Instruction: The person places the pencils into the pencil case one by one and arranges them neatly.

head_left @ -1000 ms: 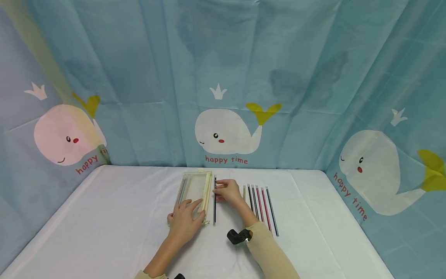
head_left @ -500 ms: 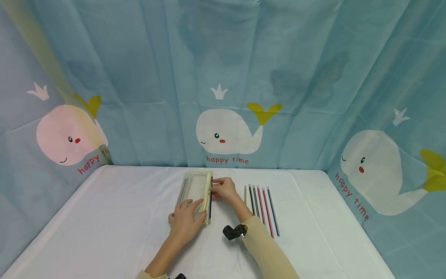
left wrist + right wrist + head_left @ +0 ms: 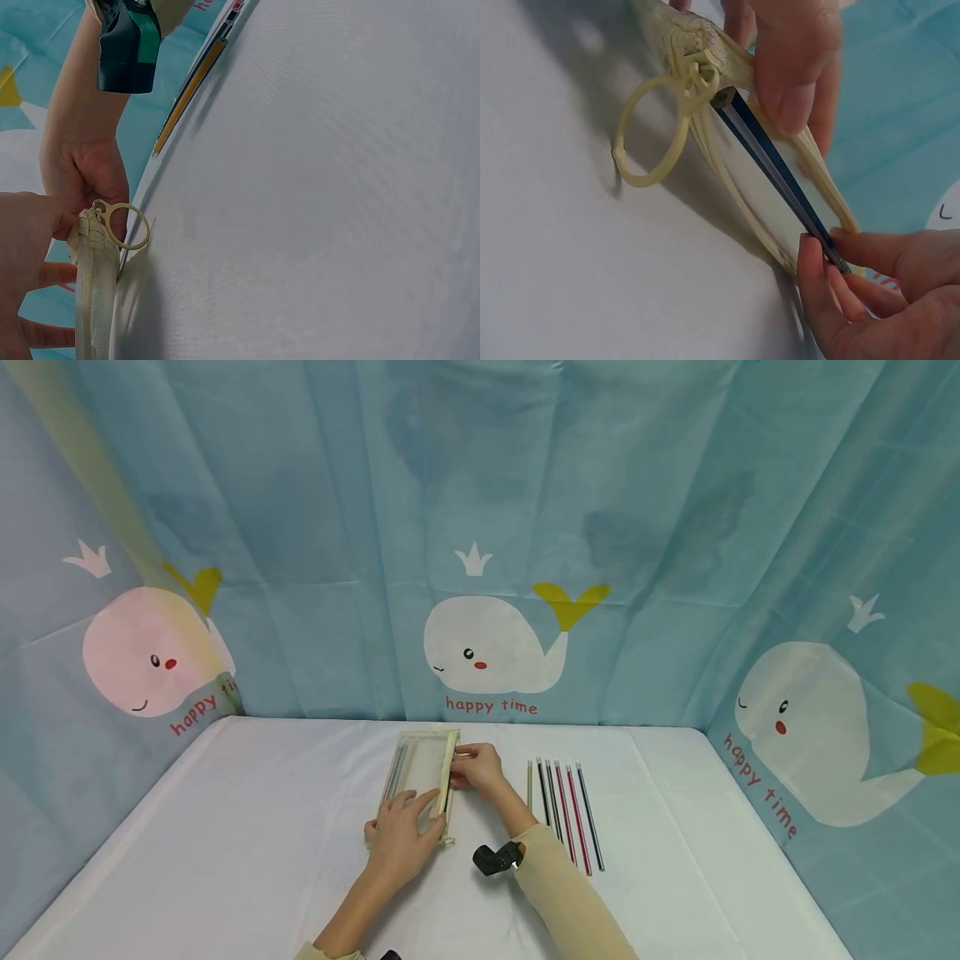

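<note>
A clear zip pouch with cream trim (image 3: 426, 768) lies on the white table, with a few pencils inside along its left side. My left hand (image 3: 405, 831) holds it at the near end; in the right wrist view the thumb (image 3: 795, 109) grips the upper edge of the gaping zip side. My right hand (image 3: 480, 770) is at the pouch's right side, pinching a dark blue pencil (image 3: 776, 172) near one end. That pencil lies lengthwise within the zip opening. A cream ring pull (image 3: 622, 154) hangs from the zip at the near corner.
Several pencils, among them a red one (image 3: 579, 818) and a gold one (image 3: 529, 785), lie side by side right of the right forearm. Behind the white tabletop (image 3: 225, 827) hangs a blue whale-print curtain (image 3: 337, 652).
My right hand has carried the dark blue pencil left from beside the pouch into its zip opening. The pouch's right edge has lifted a little. My left hand has stayed on the pouch.
</note>
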{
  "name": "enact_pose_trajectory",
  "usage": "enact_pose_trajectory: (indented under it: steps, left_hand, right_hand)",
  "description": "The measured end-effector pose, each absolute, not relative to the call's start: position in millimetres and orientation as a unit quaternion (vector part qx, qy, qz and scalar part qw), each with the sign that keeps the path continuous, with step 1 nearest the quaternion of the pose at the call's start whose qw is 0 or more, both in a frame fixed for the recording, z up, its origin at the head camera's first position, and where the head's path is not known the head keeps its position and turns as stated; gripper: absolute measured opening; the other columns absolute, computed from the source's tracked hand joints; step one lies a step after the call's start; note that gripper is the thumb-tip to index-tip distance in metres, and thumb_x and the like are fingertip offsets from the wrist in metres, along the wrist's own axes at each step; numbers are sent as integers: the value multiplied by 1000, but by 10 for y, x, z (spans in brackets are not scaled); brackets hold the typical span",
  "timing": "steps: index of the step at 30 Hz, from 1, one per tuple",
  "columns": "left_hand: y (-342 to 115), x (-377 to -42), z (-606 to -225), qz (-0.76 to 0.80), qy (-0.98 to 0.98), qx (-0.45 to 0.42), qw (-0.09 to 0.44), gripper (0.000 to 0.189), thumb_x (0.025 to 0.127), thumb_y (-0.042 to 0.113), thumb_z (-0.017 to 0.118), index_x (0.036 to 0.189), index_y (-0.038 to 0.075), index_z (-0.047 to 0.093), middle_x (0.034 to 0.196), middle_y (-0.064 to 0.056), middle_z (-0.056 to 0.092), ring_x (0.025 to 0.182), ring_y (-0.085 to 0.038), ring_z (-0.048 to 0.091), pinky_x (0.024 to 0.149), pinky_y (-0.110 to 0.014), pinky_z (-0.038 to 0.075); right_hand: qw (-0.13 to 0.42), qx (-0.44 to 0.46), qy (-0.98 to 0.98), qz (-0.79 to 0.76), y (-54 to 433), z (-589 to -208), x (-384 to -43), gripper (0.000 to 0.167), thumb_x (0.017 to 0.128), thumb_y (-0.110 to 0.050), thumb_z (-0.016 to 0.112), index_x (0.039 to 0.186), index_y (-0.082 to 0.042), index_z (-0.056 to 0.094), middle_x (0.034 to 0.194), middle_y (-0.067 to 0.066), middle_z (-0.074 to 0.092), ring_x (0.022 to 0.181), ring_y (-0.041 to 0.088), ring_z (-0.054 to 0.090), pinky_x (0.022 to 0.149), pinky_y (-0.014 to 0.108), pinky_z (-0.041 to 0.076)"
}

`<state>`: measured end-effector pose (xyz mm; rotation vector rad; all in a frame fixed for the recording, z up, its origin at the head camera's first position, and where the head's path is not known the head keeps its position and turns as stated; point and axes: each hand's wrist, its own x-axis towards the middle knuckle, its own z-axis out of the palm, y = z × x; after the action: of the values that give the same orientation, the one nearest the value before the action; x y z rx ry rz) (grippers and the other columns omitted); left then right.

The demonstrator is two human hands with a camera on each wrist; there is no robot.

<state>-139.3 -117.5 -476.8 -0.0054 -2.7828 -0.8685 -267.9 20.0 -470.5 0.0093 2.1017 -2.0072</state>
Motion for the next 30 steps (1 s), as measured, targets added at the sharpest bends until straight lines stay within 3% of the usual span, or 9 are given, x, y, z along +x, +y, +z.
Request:
enact_pose_trajectory:
  steps: [14, 19, 24, 30]
  left_hand:
    - [-1172, -1389, -4759, -300, -947, -2, 117, 41, 99, 33, 67, 138, 20, 71, 141, -22, 61, 131, -49, 51, 89, -77, 38]
    - [-1177, -1385, -4758, -300, -947, -3, 117, 42, 99, 34, 66, 138, 20, 71, 141, -22, 61, 131, -50, 52, 89, -77, 39]
    - [-1175, -1386, -4763, -301, -947, -3, 116, 42, 100, 34, 66, 138, 19, 71, 142, -23, 61, 132, -51, 51, 89, -78, 38]
    - [-1170, -1389, -4761, -299, -948, -1, 111, 41, 100, 34, 66, 139, 19, 71, 143, -24, 59, 133, -52, 49, 90, -79, 38]
  right_hand:
    - [120, -10, 718, -685, 134, -4722, -2684, 40, 96, 4, 68, 134, 14, 61, 111, 25, 74, 80, 19, 76, 69, 32, 64]
    - [126, -15, 716, -686, 153, -4703, -2674, 40, 96, 4, 68, 134, 14, 62, 111, 25, 74, 77, 16, 75, 69, 32, 64]
    - [132, -28, 720, -681, 224, -4684, -2670, 38, 96, 3, 69, 132, 14, 63, 101, 21, 74, 69, 13, 70, 68, 29, 63]
    - [132, -73, 740, -656, 363, -4664, -2650, 34, 98, 4, 67, 129, 17, 64, 100, 26, 74, 74, 15, 72, 71, 32, 63]
